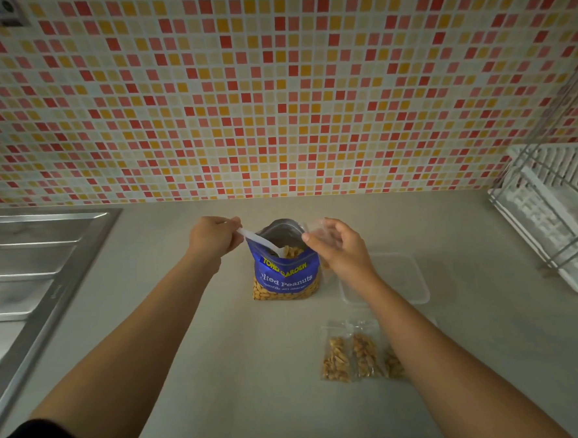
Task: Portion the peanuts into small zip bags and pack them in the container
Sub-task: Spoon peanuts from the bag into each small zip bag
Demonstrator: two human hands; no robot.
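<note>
A blue peanut bag (286,275) stands open and upright on the counter. My left hand (212,237) grips the handle of a white plastic spoon (260,241), whose bowl holds peanuts inside the bag's mouth. My right hand (341,246) holds a small clear zip bag (317,230) beside the big bag's right edge. A clear plastic container (398,280) sits to the right, partly behind my right wrist. Nearer to me lie three small filled zip bags (352,355); my right forearm covers part of the third.
A steel sink and drainboard (30,278) fill the left side. A white dish rack (558,212) with wire rails stands at the right. The tiled wall (272,84) closes off the back of the beige counter (256,373).
</note>
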